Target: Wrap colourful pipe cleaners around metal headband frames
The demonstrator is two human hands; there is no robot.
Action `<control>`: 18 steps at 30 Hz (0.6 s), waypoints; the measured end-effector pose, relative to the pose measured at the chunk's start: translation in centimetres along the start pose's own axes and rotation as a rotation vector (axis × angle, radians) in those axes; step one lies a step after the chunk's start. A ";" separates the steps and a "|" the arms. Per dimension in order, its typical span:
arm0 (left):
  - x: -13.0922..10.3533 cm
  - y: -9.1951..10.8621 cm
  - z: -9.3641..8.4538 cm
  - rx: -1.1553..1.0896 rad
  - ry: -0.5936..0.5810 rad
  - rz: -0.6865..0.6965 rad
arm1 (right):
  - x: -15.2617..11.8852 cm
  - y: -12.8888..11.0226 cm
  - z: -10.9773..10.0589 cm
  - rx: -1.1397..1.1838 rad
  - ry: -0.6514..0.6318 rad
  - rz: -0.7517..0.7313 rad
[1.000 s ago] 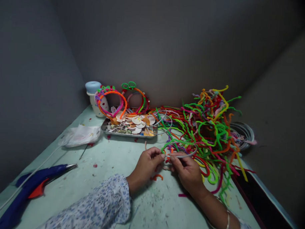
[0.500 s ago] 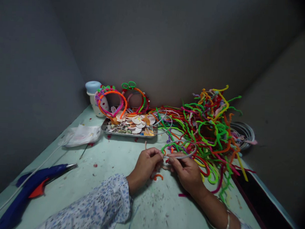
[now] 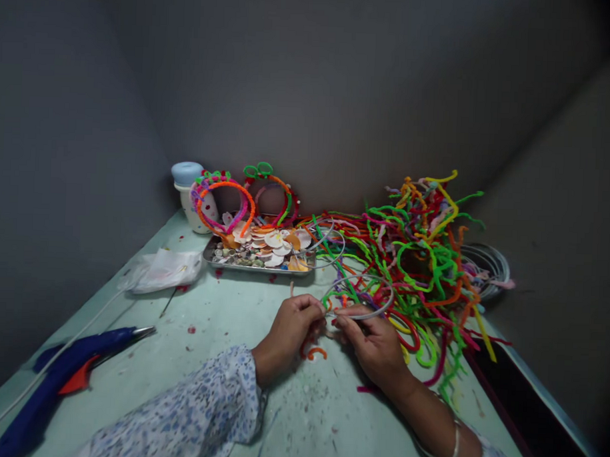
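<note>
Between my hands is a thin grey wire hoop (image 3: 388, 302), like a bare headband, its curve rising over my right hand. My left hand (image 3: 292, 331) is closed in a pinch at the hoop's left end; a bit of green pipe cleaner (image 3: 325, 300) shows beside its fingertips. My right hand (image 3: 378, 348) pinches the hoop a little to the right, thumb against forefinger. The fingers partly hide the wire's ends. Just below my hands, a short curved orange pipe cleaner piece (image 3: 317, 353) lies on the table.
Right, a big tangle of coloured pipe cleaners (image 3: 434, 260), with coiled grey hoops (image 3: 498, 272) behind. Seashells fill a metal tray (image 3: 258, 271); decorated headbands (image 3: 226, 186) stand there beside a blue-lidded jar (image 3: 187, 174). Left are a plastic bag (image 3: 168, 270) and a blue glue gun (image 3: 75, 360).
The grey hoop has tilted, its upper curve now standing a little higher and rounder. My two hands have stayed almost in place, still pinching it.
</note>
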State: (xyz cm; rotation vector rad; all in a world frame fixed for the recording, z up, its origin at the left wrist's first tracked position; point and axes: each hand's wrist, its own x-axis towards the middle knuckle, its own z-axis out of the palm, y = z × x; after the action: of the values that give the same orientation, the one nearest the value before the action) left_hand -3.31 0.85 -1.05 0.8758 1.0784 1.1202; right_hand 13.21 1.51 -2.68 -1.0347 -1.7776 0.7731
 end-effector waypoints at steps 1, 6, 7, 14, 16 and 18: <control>0.0 0.0 0.0 0.004 -0.004 0.000 | 0.0 0.0 0.0 -0.004 -0.006 -0.004; 0.1 0.1 -0.1 0.028 -0.017 -0.018 | -0.1 0.0 -0.1 -0.040 -0.043 -0.035; 0.1 0.1 -0.1 0.030 -0.021 -0.021 | -0.1 -0.1 -0.1 -0.047 -0.045 -0.045; -0.3 0.2 0.1 0.048 -0.026 0.011 | 0.1 0.1 0.0 -0.005 0.028 0.001; -0.4 0.1 0.2 0.075 -0.017 0.028 | 0.1 0.2 0.0 0.029 0.056 0.043; -0.6 -0.1 0.2 0.102 0.003 0.069 | 0.1 0.1 0.1 0.069 0.082 0.080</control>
State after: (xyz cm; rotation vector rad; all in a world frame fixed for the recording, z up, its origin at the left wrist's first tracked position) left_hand -3.10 0.22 -0.96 0.9985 1.1222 1.1315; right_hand 13.12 1.65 -2.74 -1.0810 -1.6372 0.8238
